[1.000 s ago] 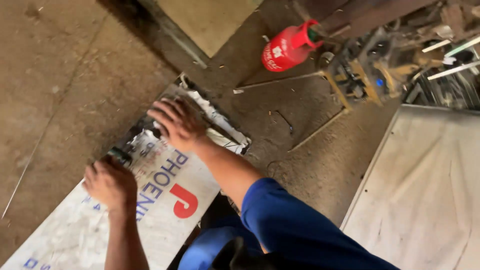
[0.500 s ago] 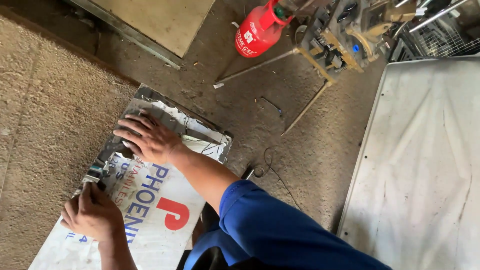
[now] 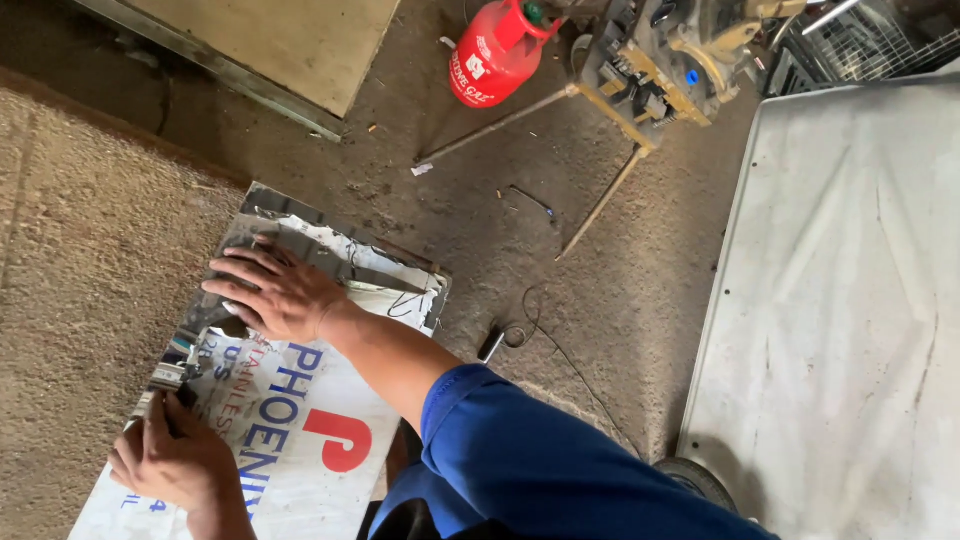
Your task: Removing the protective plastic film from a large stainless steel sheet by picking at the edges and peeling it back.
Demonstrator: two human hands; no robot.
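So the right hand (image 3: 275, 292) is spread flat, fingers fanned out, palm pressing down on the metal sheet (image 3: 300, 400) near its torn upper end, where the white printed film is peeled back and shiny bare metal shows. The blue sleeve (image 3: 530, 460) runs up from the bottom of the view to that hand.

The left hand (image 3: 175, 460) is curled mostly closed at the sheet's lower left edge, fingers pinched around something small and dark right at the edge. Can't tell if it's a tool or just a strip of the film.

The sheet lies flat on the floor (image 3: 600, 260), partly over a brown mat (image 3: 80, 250), right under both hands.

Compared to half a second ago, not much has changed: right hand is still planted in the same spot on the sheet, left hand still gripping at the edge. The view has just shifted a bit, so the red gas cylinder (image 3: 497, 57) and the yellowish machine (image 3: 670, 55) sit a little differently at the top. Big pale panel (image 3: 840, 300) is still off to the right.
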